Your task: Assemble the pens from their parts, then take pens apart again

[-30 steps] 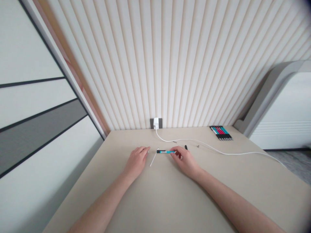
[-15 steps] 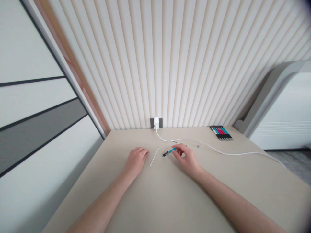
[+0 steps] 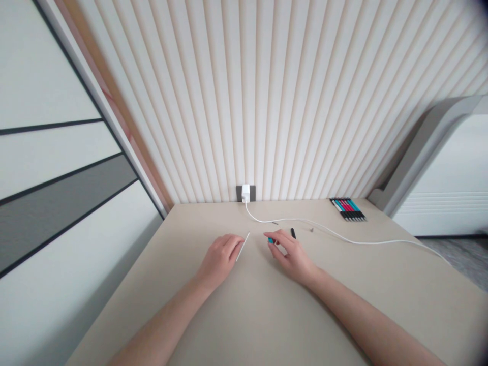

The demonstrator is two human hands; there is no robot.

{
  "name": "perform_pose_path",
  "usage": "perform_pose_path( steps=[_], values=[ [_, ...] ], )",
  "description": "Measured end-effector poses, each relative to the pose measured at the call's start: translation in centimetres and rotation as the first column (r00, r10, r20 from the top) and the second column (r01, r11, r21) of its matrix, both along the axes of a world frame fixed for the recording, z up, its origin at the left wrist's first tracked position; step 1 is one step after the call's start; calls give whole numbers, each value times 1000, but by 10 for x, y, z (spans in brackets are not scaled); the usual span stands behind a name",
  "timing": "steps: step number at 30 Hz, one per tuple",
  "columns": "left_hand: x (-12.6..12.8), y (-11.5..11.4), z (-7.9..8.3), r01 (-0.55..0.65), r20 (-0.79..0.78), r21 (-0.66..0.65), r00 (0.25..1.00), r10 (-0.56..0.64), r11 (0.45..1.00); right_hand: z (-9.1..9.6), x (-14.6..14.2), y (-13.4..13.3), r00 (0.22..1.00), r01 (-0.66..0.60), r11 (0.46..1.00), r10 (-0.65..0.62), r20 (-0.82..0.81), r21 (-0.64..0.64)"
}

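My right hand (image 3: pixel 292 254) rests on the beige table (image 3: pixel 267 315) with its fingers curled round a teal and black pen barrel (image 3: pixel 270 240), of which only the tip shows. My left hand (image 3: pixel 222 256) lies flat, fingers together, its fingertips touching a thin white refill tube (image 3: pixel 242 246) that lies slanted on the table. A small black pen part (image 3: pixel 293 233) sits just behind my right hand. Two tiny grey parts (image 3: pixel 274 222) (image 3: pixel 311 230) lie further back.
A white charger (image 3: pixel 245 193) sits in a wall socket at the table's back edge; its white cable (image 3: pixel 343 238) runs right across the table. A row of several pens (image 3: pixel 347 208) lies at the back right. A grey and white cabinet (image 3: pixel 438 168) stands to the right.
My right hand has turned the pen barrel and drawn it into the fingers, so it is mostly hidden. My left hand has slid right to touch the white refill tube.
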State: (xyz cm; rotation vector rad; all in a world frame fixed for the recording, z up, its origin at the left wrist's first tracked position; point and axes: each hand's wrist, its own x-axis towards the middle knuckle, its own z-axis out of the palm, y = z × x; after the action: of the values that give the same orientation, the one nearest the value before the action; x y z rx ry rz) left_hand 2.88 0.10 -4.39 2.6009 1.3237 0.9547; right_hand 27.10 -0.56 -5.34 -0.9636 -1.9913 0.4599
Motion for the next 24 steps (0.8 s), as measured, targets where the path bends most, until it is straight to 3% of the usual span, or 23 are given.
perform_pose_path(
  steps=[16,24],
  values=[
    [11,-13,9,138,1,149,990,-140,979,-3,-8,-2,988,-111,980,90,128,166],
    [13,-15,8,171,-11,157,985,-171,973,0,-13,-9,983,-139,978,117,142,153]
  ],
)
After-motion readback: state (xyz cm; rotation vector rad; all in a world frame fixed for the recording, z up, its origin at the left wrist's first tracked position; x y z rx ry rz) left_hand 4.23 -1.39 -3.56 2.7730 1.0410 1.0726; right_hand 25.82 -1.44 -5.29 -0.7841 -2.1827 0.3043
